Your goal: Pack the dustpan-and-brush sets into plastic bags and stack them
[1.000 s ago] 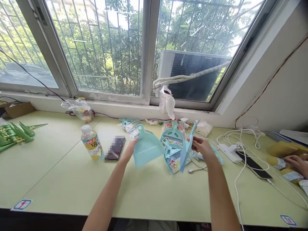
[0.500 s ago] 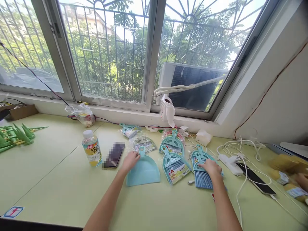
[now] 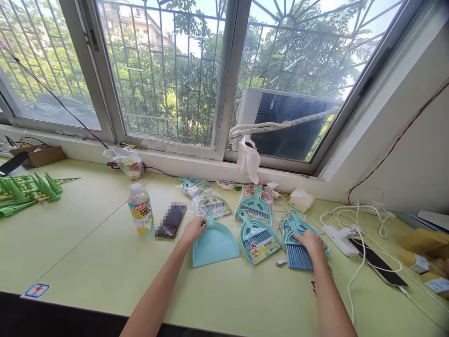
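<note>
A light blue dustpan (image 3: 215,243) lies flat on the table with its handle pointing toward the window. My left hand (image 3: 195,229) is closed at the left side of its handle, the fingertips partly hidden. Farther right, my right hand (image 3: 313,242) is closed over a small blue brush (image 3: 298,252), whose bristles point toward me. Other blue dustpan pieces show under and behind that hand. Between my hands sits a dustpan-and-brush set (image 3: 260,242) with a printed label. Behind it lies another blue set (image 3: 255,206), with a pink one (image 3: 257,189) partly covered.
Wrapped sets (image 3: 212,206) lie behind the dustpan. A phone (image 3: 171,220) and a drink bottle (image 3: 141,209) stand left. A power strip (image 3: 340,241), tangled white cables and another phone (image 3: 379,262) lie right. Green plastic parts (image 3: 31,192) are far left.
My view has shifted slightly, so the scene sits a little right and higher. The dustpan has turned slightly and edged closer to the labelled set. My right hand stays on the brush.
</note>
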